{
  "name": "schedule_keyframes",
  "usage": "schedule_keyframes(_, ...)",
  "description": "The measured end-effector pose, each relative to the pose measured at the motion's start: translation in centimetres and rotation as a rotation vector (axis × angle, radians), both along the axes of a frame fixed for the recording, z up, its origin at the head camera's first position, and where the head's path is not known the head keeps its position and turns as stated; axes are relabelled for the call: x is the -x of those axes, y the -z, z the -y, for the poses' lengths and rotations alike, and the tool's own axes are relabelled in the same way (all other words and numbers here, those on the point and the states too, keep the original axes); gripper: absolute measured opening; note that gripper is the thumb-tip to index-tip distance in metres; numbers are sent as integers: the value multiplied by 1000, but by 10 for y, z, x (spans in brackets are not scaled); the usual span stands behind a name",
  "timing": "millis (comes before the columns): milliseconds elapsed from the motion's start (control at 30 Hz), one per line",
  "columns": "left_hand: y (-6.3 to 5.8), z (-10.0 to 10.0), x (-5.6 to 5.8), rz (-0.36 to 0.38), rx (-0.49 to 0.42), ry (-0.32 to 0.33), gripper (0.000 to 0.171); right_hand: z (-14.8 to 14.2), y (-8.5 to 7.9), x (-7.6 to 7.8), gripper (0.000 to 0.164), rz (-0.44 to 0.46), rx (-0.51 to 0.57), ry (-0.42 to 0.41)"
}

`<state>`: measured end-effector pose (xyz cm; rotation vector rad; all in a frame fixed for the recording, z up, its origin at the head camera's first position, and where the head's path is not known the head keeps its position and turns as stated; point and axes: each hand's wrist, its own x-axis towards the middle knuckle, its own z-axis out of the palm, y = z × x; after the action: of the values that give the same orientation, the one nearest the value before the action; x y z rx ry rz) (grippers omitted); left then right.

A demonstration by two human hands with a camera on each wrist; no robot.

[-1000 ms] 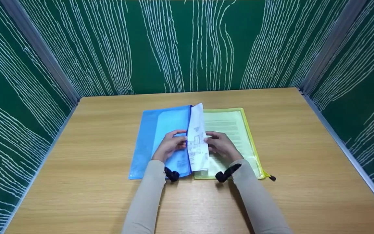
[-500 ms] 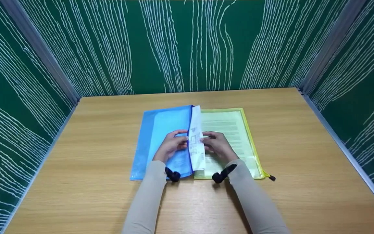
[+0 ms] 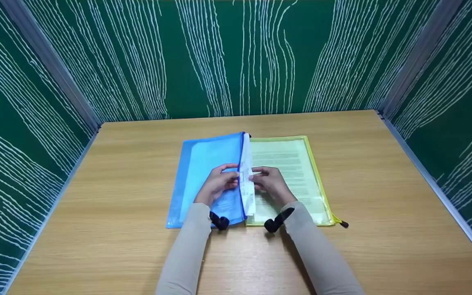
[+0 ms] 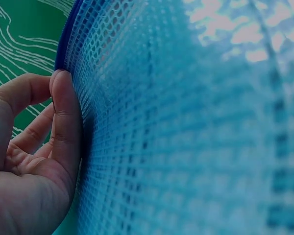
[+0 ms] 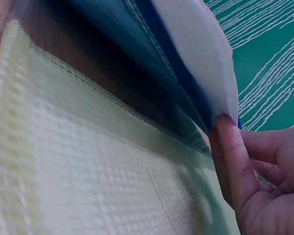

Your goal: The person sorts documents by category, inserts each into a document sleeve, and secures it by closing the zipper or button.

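Observation:
My left hand (image 3: 217, 185) pinches the dark blue zip edge of a blue mesh zip pouch (image 3: 195, 164), thumb on one side and fingers on the other, as the left wrist view shows. A narrow strip of printed white paper (image 3: 247, 196) sticks out of the pouch's opening on the right, most of the sheet lying inside. With thumb and fingertips my right hand (image 3: 272, 183) pinches the outer edge of that paper (image 5: 201, 54). Beneath the right hand lies a yellow mesh zip pouch (image 3: 293, 153) with a printed sheet inside; the blue pouch's raised edge overlaps its left side.
Both pouches lie on a wooden table (image 3: 117, 196). A yellow zip pull (image 3: 340, 222) with a dark tip sticks out at the yellow pouch's near right corner. Green panels (image 3: 268, 57) with white wavy lines stand behind and along both sides.
My right hand has moved left with the paper, and the strip showing outside the blue pouch has become narrower. The blue pouch and left hand have shifted slightly right.

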<state>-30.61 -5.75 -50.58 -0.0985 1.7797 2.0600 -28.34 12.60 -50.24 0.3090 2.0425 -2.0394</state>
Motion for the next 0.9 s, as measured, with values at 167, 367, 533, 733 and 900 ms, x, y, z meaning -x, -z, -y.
schedule_keyframes(167, 0, -1, 0, 4, -7, 5, 40, 2, 1, 1, 38, 4, -8, 3)
schedule_keyframes(367, 0, -2, -1, 10, -6, 0, 40, 4, 2, 2, 38, -6, -19, -7)
schedule_keyframes(533, -1, -3, -2, 11, -6, 1, 40, 7, 0, 1, 34, -11, -32, -18)
schedule_keyframes(733, 0, -4, -3, -16, -30, 7, 41, 11, -2, 0, 32, -29, -18, -21)
schedule_keyframes(900, -1, -3, -3, -27, -31, 5, 41, 13, -4, -1, 32, -39, -11, -24)
